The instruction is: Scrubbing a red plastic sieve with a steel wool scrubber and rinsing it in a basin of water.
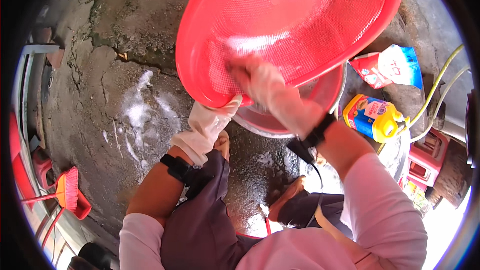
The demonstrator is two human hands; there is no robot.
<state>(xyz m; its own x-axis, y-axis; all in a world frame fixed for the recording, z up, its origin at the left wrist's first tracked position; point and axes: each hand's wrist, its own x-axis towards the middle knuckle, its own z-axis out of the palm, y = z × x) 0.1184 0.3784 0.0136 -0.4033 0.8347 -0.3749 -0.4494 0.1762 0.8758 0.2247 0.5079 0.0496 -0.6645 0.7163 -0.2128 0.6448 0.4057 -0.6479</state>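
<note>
A large red perforated plastic basket (pixel 280 10) is held up and tilted in front of me, with its inside facing me. My left hand (pixel 220 112), in a loose whitish glove, is closed on the basket's lower left rim. My gloved right hand (pixel 255 77) is inside, against the mesh near the lower left wall. Motion blurs its fingers. A dark patch shows by the fingertips, and I cannot make out whether it is something held. White suds streak the mesh above that hand. Partly hidden below the basket stands a round basin (pixel 334 90) with a reddish inside.
A yellow jug (pixel 372 118) with a blue label lies to the right, near a red, white and blue packet (pixel 390 66) and a pale hose (pixel 439 77). A red stool (pixel 427 160) is farther right. White foam (pixel 137 107) spots the wet concrete. A broom (pixel 69 189) stands at left.
</note>
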